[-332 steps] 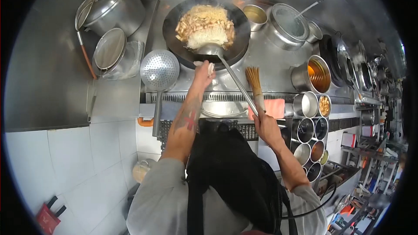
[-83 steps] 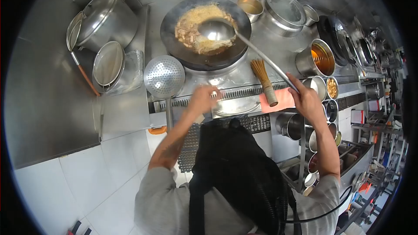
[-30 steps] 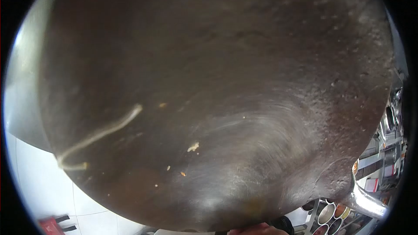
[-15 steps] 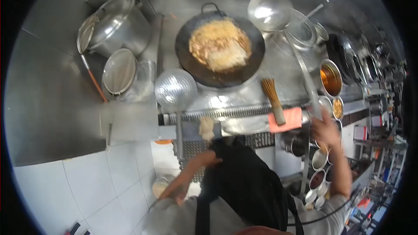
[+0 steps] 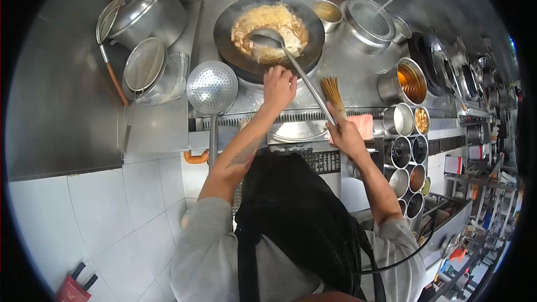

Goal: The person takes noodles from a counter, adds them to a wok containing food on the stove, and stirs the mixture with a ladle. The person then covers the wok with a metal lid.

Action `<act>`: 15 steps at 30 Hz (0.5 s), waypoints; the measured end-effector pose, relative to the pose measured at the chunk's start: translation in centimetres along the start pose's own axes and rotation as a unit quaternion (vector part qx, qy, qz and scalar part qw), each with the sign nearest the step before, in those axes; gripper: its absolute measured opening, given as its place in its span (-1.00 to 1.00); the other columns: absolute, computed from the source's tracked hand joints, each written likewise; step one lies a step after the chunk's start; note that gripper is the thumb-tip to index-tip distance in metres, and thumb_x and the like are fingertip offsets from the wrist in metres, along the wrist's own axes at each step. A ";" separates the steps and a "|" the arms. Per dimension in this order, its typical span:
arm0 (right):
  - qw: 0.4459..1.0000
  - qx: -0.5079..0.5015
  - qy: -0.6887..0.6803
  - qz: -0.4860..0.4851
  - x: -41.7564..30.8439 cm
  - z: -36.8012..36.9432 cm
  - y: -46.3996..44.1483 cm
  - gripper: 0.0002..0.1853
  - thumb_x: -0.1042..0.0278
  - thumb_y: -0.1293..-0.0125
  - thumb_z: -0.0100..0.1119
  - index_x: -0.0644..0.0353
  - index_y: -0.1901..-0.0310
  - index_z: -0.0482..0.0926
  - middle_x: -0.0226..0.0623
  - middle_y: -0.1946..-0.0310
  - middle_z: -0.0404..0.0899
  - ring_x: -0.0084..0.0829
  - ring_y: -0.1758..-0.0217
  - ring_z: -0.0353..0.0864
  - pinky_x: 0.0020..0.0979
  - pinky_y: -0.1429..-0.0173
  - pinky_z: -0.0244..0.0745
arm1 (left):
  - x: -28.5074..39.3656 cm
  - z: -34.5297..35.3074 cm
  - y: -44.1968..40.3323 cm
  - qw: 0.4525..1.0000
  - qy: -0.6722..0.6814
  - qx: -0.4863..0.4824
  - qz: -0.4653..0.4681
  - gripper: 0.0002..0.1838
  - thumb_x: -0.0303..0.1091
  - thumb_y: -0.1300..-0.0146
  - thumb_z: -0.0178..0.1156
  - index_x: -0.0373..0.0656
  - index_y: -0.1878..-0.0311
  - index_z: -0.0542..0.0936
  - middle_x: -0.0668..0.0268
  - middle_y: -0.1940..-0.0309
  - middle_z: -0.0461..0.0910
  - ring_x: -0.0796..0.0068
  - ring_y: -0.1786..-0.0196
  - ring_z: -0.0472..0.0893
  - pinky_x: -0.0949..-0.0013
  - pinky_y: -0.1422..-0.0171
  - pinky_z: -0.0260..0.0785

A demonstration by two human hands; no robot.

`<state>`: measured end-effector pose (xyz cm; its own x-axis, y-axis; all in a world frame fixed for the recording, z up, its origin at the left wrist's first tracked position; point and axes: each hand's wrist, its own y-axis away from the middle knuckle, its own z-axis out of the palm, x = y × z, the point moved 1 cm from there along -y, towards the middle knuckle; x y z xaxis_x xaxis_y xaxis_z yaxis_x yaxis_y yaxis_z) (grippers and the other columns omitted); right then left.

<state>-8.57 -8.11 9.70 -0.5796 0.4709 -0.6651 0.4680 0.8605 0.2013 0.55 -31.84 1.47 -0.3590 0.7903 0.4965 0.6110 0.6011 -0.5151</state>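
Note:
My right hand [image 5: 345,134] is closed around the long handle of a metal ladle [image 5: 305,75], whose bowl lies over the food in the black wok [image 5: 224,39]. The food [image 5: 268,18] is a pale, shredded mass with brownish pieces. At the wok's near rim is my left hand [image 5: 279,88], fingers curled; whatever they may hold is hidden. A bamboo brush [image 5: 332,92] stands just beyond my right hand, beside a folded pink cloth [image 5: 361,126]. To the left of my left hand lies a perforated metal skimmer [image 5: 212,86].
A large lidded pot [image 5: 151,17] and a round strainer [image 5: 144,64] stand on the left. To the right are a pot of orange liquid [image 5: 411,81], several ingredient containers [image 5: 399,118], and a sieve-topped pot [image 5: 369,19]. A smaller pot [image 5: 327,14] sits behind the wok.
My right hand has swung left with the ladle, bringing its bowl from behind the wok's right side onto the food. My left hand has risen from beside my body to the wok's near rim.

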 end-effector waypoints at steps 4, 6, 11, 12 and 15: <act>0.998 -0.020 0.033 0.039 -3.0 -5.1 -2.8 -0.43 0.35 -0.38 0.20 0.08 -0.42 0.42 0.02 0.50 0.62 -0.20 0.46 0.66 -0.19 0.22 0.53 | 0.5 1.5 -2.0 0.995 -0.023 0.078 -0.050 -0.81 -0.24 -0.22 0.33 -0.15 0.37 0.62 0.20 0.27 0.64 0.15 0.13 0.59 0.02 -0.04 0.31; 0.999 -0.014 0.025 0.041 -4.7 -7.7 -4.8 -0.44 0.27 -0.42 0.16 0.16 -0.43 0.40 0.13 0.34 0.69 -0.07 0.27 0.75 -0.16 0.07 0.57 | -0.5 3.2 -1.1 0.993 -0.042 -0.061 -0.090 -0.81 -0.22 -0.23 0.33 -0.12 0.37 0.63 0.24 0.46 0.63 0.11 0.26 0.60 0.02 -0.02 0.28; 0.981 0.180 0.069 0.020 -3.8 -1.4 -15.1 -0.44 0.23 -0.42 0.08 0.17 -0.42 0.39 0.37 0.04 0.61 0.28 -0.11 0.59 0.07 -0.18 0.51 | -1.7 1.0 -0.7 0.999 0.011 -0.024 -0.030 -0.86 -0.26 -0.22 0.35 -0.09 0.36 0.64 0.26 0.58 0.60 0.13 0.33 0.61 0.05 0.03 0.27; 0.981 0.181 0.070 0.022 -3.0 0.4 -17.0 -0.44 0.23 -0.42 0.08 0.17 -0.42 0.39 0.37 0.04 0.61 0.28 -0.11 0.59 0.07 -0.18 0.51 | -2.0 1.0 -0.6 0.999 0.026 -0.022 -0.020 -0.87 -0.27 -0.22 0.35 -0.08 0.37 0.64 0.26 0.57 0.60 0.15 0.33 0.61 0.06 0.05 0.26; 0.982 0.187 0.001 0.005 -3.3 3.7 -20.5 -0.47 0.26 -0.41 0.10 0.19 -0.39 0.41 0.35 0.06 0.61 0.28 -0.08 0.60 0.05 -0.18 0.51 | -2.7 1.0 -0.9 0.999 0.030 -0.021 -0.014 -0.87 -0.30 -0.17 0.37 -0.08 0.40 0.63 0.24 0.54 0.62 0.17 0.33 0.60 0.09 0.04 0.26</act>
<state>-13.76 -28.01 5.07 -0.5753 0.4798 -0.6624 0.6860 0.7241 -0.0715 0.26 -34.41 -0.14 -0.3342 0.7641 0.5517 0.6315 0.6161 -0.4708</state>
